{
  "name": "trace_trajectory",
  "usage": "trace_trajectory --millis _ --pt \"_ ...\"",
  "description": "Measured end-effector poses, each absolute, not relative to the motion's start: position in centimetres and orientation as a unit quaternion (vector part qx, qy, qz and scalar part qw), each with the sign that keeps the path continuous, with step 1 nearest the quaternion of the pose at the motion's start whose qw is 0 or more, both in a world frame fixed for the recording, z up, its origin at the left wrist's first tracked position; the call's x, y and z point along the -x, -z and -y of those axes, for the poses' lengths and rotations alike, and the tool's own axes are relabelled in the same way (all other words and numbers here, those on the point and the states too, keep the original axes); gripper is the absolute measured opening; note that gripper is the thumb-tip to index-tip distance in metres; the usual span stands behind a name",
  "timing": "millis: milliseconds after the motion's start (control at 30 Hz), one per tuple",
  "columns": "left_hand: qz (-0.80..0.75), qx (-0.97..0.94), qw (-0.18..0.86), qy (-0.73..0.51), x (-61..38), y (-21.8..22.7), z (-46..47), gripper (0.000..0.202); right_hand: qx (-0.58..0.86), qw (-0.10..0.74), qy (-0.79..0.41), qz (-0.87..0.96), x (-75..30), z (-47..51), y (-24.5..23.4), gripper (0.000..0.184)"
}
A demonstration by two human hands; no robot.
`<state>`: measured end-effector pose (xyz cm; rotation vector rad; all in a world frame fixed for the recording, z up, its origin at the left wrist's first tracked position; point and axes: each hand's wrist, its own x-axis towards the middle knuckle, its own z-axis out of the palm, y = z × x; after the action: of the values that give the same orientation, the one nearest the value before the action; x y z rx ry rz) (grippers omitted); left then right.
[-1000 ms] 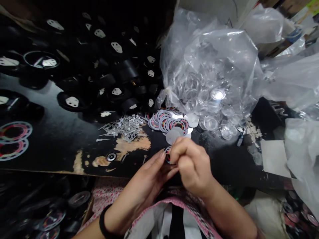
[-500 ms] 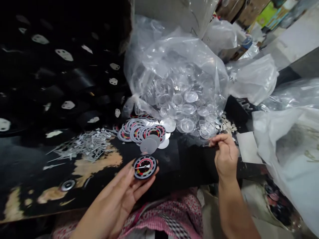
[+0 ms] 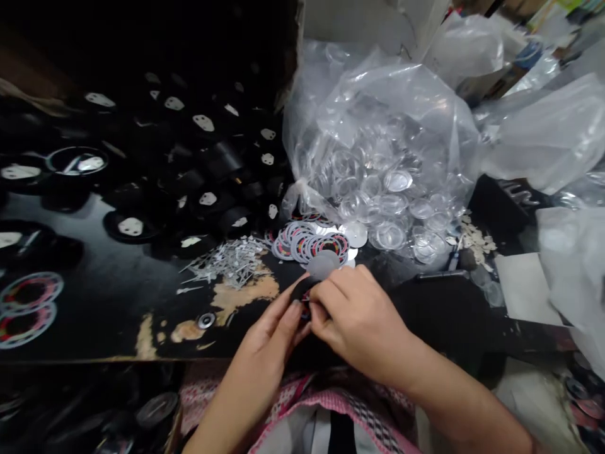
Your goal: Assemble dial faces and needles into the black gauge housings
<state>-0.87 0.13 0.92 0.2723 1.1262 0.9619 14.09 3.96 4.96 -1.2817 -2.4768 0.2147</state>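
Rings [image 3: 28, 312] with printed scales overlap at the far left of the black table [image 3: 104, 315], and behind them black casings [image 3: 224, 157] with small white plates [image 3: 130, 226] crowd the rear. Next come a small round metal part [image 3: 206, 320] beside worn wood patches [image 3: 246, 289] and, behind it, a loose heap of pale pointers [image 3: 231, 261]. The left hand [image 3: 269, 334] is closed around a dark round gauge [image 3: 299, 289], held over the table near its front edge [image 3: 89, 360] and largely hidden by both hands. The right hand [image 3: 357, 309] has thumb and fingertips together against it; whether they clamp anything, I cannot tell. Just beyond, fanned dial discs [image 3: 302, 243] and a tied clear bag [image 3: 378, 88] of transparent covers [image 3: 390, 233] stand in the way forward. Farther right lie a slim dark tool [image 3: 442, 275], pale chips [image 3: 477, 239] and a white card [image 3: 528, 287], with a crumpled plastic bag [image 3: 571, 252] at the end.

The table's front edge runs from the left below the worn patches and passes under the forearms [image 3: 227, 403]. To the left, the pointers sit near the left hand; a broader stretch of black surface lies beyond the right hand, bounded by tool, card and edge.
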Motion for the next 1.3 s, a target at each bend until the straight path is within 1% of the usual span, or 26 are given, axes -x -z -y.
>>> trace_trajectory --millis 100,167,233,267,300,333,367,400,433,467,500,567,667,733,833,900,967,1033,1133,1233,1300 --pt "-0.518 -0.050 0.724 -0.453 0.4 -0.6 -0.3 0.039 0.478 0.173 -0.088 0.856 -13.4 -3.9 -5.1 0.018" --pt "-0.508 -0.029 0.730 -0.457 0.2 -0.6 -0.5 0.038 0.519 0.153 -0.110 0.834 -12.8 -3.9 -5.3 0.015" --pt "-0.513 -0.025 0.731 -0.451 0.1 -0.7 -0.8 0.040 0.548 0.128 -0.161 0.811 -12.7 -4.1 -5.7 0.012" --pt "-0.520 -0.026 0.728 -0.446 0.1 -0.9 -1.0 0.041 0.547 0.123 -0.205 0.802 -13.0 -4.4 -5.9 0.010" --pt "-0.529 -0.030 0.723 -0.444 0.2 -1.0 -1.1 0.043 0.535 0.129 -0.255 0.795 -13.6 -4.8 -6.1 0.009" --pt "-0.535 -0.035 0.716 -0.447 0.3 -1.2 -1.1 0.044 0.526 0.152 -0.292 0.784 -14.3 -5.3 -6.2 0.009" --pt "-0.536 -0.042 0.711 -0.454 0.3 -1.3 -1.2 0.044 0.530 0.189 -0.303 0.769 -15.3 -6.1 -6.3 0.009" --pt "-0.530 -0.050 0.709 -0.462 0.4 -1.4 -1.2 0.044 0.551 0.232 -0.282 0.750 -16.3 -7.0 -6.4 0.008" --pt "-0.524 -0.056 0.708 -0.469 0.4 -1.5 -1.2 0.043 0.586 0.270 -0.233 0.727 -17.2 -8.0 -6.3 0.008" --pt "-0.519 -0.059 0.709 -0.474 0.3 -1.5 -1.2 0.043 0.626 0.285 -0.170 0.706 -18.1 -9.2 -6.2 0.011" --pt "-0.515 -0.059 0.713 -0.473 0.3 -1.5 -1.3 0.045 0.656 0.277 -0.111 0.693 -18.7 -10.3 -6.0 0.016" --pt "-0.513 -0.053 0.720 -0.464 0.1 -1.5 -1.3 0.048 0.690 0.218 -0.034 0.690 -19.1 -12.4 -5.7 0.025" --pt "-0.508 -0.055 0.726 -0.460 0.1 -1.4 -1.2 0.050 0.710 0.140 0.018 0.690 -18.3 -14.2 -5.5 0.037" --pt "-0.505 -0.058 0.728 -0.459 0.2 -1.3 -1.2 0.048 0.713 0.118 0.039 0.690 -17.6 -14.6 -5.4 0.034" --pt "-0.503 -0.056 0.731 -0.457 0.4 -1.3 -1.1 0.045 0.702 0.124 0.047 0.700 -17.4 -14.8 -5.2 0.019" --pt "-0.500 -0.056 0.734 -0.457 0.4 -1.2 -1.1 0.045 0.696 0.145 0.039 0.702 -18.0 -14.9 -5.3 0.013" --pt "-0.494 -0.058 0.738 -0.456 0.5 -1.0 -1.1 0.044 0.690 0.187 0.033 0.698 -18.7 -15.1 -5.5 0.010" --pt "-0.487 -0.053 0.742 -0.458 0.5 -1.0 -1.2 0.043 0.678 0.247 0.025 0.692 -19.0 -14.8 -5.8 0.007" --pt "-0.464 -0.016 0.755 -0.462 0.5 -1.4 -1.5 0.035 0.625 0.315 -0.023 0.714 -17.8 -13.0 -5.7 0.006" --pt "-0.429 0.033 0.773 -0.467 0.7 -2.3 -2.1 0.018 0.526 0.311 -0.071 0.788 -15.3 -9.6 -5.0 0.009" --pt "-0.417 0.050 0.775 -0.472 1.0 -2.8 -2.5 0.016 0.467 0.291 -0.067 0.832 -14.1 -7.3 -4.4 0.010"
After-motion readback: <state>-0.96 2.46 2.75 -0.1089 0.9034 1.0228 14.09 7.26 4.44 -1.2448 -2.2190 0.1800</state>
